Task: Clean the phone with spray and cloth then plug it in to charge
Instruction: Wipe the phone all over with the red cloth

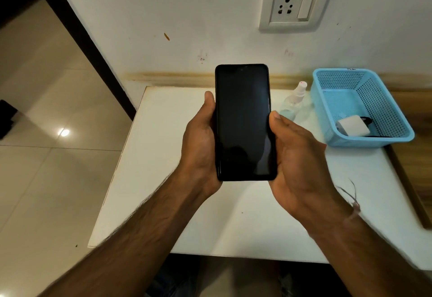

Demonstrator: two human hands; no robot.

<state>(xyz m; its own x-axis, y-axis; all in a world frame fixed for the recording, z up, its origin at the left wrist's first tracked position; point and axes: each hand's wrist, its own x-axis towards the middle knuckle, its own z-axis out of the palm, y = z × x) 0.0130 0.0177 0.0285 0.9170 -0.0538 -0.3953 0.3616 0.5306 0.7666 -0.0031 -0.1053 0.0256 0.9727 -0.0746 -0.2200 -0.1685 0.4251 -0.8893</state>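
- Dim, warm indoor light; a bright glare spot on the glossy floor tiles (63, 132), well left of the phone (244, 123).
- Phone screen dark, faintly reflective.
- Spray bottle (295, 100) right of it blurred.
- Wide-angle bending toward the edges.

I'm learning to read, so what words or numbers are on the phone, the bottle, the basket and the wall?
No text can be read anywhere.
Phone: screen dark, nothing on it.
Spray bottle: clear, no label visible.
Blue basket: a small dark mark on the far rim, too blurred to read.
White charger: no print visible.
Wall socket: no lettering.
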